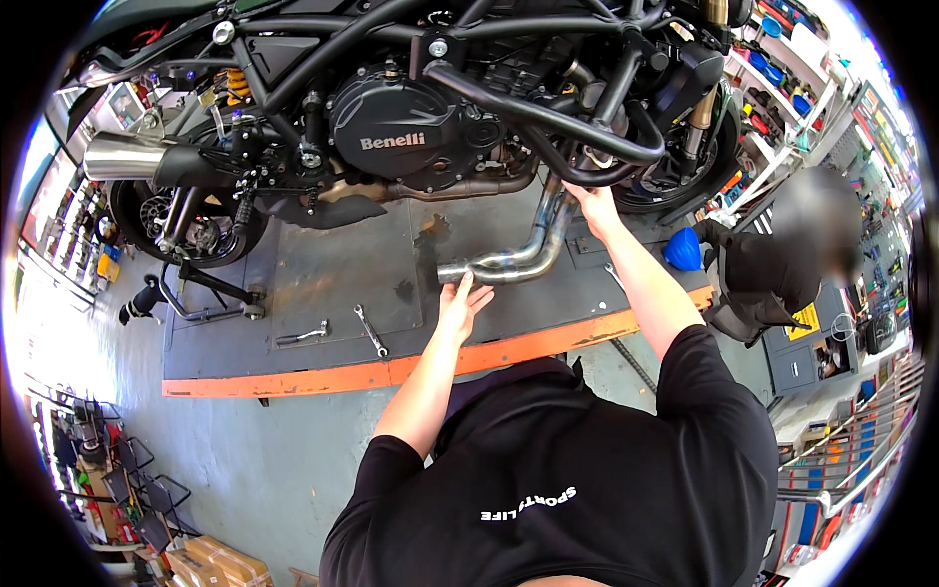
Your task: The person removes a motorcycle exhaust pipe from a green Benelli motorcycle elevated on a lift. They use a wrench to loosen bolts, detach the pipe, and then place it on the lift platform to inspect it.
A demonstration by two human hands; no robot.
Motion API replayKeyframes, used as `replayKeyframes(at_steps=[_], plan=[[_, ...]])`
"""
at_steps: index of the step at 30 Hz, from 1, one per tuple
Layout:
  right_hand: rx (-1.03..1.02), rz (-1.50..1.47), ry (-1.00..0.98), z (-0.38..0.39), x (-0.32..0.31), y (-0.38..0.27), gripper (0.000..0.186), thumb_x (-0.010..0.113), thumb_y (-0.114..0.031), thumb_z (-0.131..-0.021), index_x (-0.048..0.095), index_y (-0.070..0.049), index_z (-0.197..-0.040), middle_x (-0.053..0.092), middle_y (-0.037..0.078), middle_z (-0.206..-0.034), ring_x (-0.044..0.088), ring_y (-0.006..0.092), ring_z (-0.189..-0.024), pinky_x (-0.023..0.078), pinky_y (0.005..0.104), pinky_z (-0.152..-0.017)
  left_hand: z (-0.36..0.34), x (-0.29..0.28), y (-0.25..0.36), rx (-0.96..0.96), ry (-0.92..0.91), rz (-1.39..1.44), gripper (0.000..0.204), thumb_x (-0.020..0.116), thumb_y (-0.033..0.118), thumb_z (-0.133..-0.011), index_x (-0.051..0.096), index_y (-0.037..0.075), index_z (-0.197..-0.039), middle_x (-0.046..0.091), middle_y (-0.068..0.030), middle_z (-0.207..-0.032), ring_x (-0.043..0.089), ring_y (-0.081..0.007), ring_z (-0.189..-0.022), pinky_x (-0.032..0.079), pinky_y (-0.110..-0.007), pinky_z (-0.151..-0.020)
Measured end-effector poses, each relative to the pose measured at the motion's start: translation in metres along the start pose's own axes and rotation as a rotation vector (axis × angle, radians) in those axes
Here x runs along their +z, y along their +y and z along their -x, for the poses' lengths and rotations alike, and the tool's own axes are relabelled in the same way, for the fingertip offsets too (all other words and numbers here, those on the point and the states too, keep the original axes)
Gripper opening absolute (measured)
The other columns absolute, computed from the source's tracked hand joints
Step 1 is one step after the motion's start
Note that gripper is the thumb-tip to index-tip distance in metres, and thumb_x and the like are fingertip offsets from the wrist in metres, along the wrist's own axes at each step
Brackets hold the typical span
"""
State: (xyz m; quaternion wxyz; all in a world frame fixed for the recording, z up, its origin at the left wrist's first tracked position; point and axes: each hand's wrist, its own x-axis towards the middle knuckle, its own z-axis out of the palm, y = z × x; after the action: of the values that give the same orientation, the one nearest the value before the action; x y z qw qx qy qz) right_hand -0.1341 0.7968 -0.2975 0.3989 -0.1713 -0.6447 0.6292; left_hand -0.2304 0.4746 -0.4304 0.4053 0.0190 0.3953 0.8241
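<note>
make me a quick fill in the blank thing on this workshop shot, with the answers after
1. The person's left hand and right hand are both at the bent metal pipe; the ____ hand is nearer the motorcycle.
2. The near edge of the dark platform is coloured ____.
3. The ratchet lies to the ____ of the left hand.
4. The person's shirt is mostly ____.

Missing words: right; orange; left; black

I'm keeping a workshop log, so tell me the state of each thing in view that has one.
Exhaust pipe: held in both hands, lower end unattached, upper joint unclear
Left hand: gripping the lower end
Right hand: gripping the upper part
Motorcycle: upright
Silver muffler: mounted
Ratchet: lying down
Wrench beside it: lying down
Platform edge: orange, scuffed
</note>
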Motion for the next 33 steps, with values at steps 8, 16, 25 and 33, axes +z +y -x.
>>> replayKeyframes(at_steps=[8, 16, 25, 33], plan=[[0.078, -0.005, 0.009, 0.011, -0.004, 0.011, 0.027, 0.083, -0.012, -0.096, 0.069, -0.005, -0.117, 0.070, -0.002, -0.107, 0.060, 0.0102, -0.099, 0.048, 0.0311, -0.090, -0.005, -0.013, -0.005, -0.015, 0.022, -0.019, 0.041, 0.072, 0.025, -0.104, 0.050, 0.007, -0.134, 0.056, -0.0177, -0.137, 0.071, -0.0389, -0.114, 0.063, -0.053, -0.099], [0.100, -0.056, 0.028, 0.027, 0.000, 0.022, 0.040, 0.084, -0.017, -0.095, 0.062, -0.002, -0.125, 0.071, 0.003, -0.117, 0.063, 0.0119, -0.106, 0.050, 0.0316, -0.096, -0.005, -0.026, -0.009, -0.030, 0.065, -0.053, 0.032, 0.070, 0.024, -0.106, 0.055, 0.009, -0.130, 0.062, -0.0146, -0.128, 0.074, -0.0351, -0.108, 0.064, -0.053, -0.095], [0.131, -0.068, 0.030, 0.031, -0.003, 0.041, 0.042, 0.085, -0.019, -0.096, 0.061, -0.002, -0.127, 0.070, 0.003, -0.118, 0.062, 0.0121, -0.108, 0.049, 0.0318, -0.098, -0.004, -0.031, -0.005, -0.069, 0.110, -0.089, 0.033, 0.071, 0.025, -0.105, 0.055, 0.009, -0.129, 0.063, -0.0124, -0.124, 0.075, -0.0322, -0.104, 0.065, -0.051, -0.093], [0.161, -0.087, 0.046, 0.036, -0.002, 0.053, 0.040, 0.083, -0.016, -0.097, 0.061, -0.002, -0.128, 0.069, 0.003, -0.120, 0.062, 0.0126, -0.110, 0.048, 0.0316, -0.101, -0.010, -0.031, 0.000, -0.115, 0.188, -0.087, 0.033, 0.076, 0.024, -0.102, 0.055, 0.009, -0.123, 0.061, -0.0092, -0.118, 0.076, -0.0295, -0.096, 0.067, -0.049, -0.087]])
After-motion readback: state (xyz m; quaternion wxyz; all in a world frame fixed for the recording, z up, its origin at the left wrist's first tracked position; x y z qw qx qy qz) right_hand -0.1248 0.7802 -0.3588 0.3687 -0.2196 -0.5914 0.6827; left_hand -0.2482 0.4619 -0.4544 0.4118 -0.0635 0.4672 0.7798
